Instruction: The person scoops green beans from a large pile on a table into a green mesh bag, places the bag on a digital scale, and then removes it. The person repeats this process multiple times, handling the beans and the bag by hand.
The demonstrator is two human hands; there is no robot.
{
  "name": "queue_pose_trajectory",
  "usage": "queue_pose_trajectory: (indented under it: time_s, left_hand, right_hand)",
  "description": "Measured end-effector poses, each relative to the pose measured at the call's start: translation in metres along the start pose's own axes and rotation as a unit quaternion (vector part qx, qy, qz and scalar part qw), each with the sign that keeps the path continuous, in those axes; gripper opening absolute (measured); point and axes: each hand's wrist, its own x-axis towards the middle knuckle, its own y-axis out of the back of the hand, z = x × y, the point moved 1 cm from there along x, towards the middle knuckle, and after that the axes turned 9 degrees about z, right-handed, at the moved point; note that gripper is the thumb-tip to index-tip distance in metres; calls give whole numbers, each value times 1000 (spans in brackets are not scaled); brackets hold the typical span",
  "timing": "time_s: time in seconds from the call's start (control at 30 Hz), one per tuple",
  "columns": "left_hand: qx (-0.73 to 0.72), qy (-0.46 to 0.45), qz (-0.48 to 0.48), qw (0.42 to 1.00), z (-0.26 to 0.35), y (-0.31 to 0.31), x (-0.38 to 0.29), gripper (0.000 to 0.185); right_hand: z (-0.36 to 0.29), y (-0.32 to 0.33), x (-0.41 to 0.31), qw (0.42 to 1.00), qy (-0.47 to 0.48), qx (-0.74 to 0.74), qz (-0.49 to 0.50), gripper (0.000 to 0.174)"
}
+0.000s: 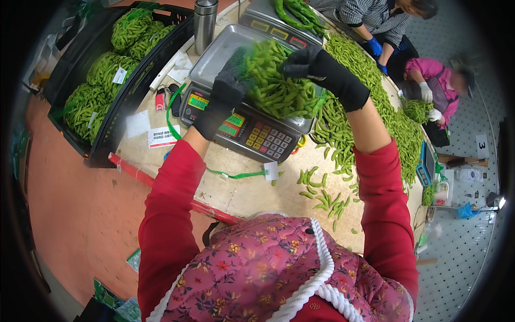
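A green mesh bag of edamame pods (277,86) rests on the metal tray (213,56) of a digital scale (245,133). My left hand (227,90), in a black glove, grips the mesh at the bag's left side, blurred. My right hand (322,72), also black-gloved, is at the upper right of the bag with its fingers curled; whether it pinches mesh or a pod is unclear. Below the scale lies a green mesh strip (245,175) with a white tag. Another green strip (171,116) lies left of the scale.
A black crate (108,116) holds several filled bags at left. A steel flask (205,26) stands behind the scale. Loose pods (386,120) are heaped at right, before two co-workers. A second scale (277,24) bears green peppers. A red-edged table border (181,197) runs nearby.
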Motion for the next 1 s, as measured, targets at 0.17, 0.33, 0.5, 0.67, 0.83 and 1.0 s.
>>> queue_pose_trajectory:
  time_s: [0.17,0.33,0.5,0.67,0.83,1.0]
  left_hand:
    - [60,-38,29,997,4,-1,1,46]
    - [85,-63,43,993,3,-6,3,45]
    - [62,-82,32,994,-3,-4,2,51]
    - [135,-117,16,984,-11,-2,1,52]
    - [78,-79,20,994,-13,-7,1,59]
    - [57,-39,16,998,-4,-10,0,64]
  right_hand:
    - [-10,0,2,864,-20,503,11,25]
    - [-5,2,-2,888,8,447,109,25]
    - [-31,26,-12,953,60,27,297,20]
    - [-90,65,-47,964,111,124,209,24]
    - [-80,68,-44,964,-15,121,236,30]
    - [-47,60,-29,937,217,142,236,36]
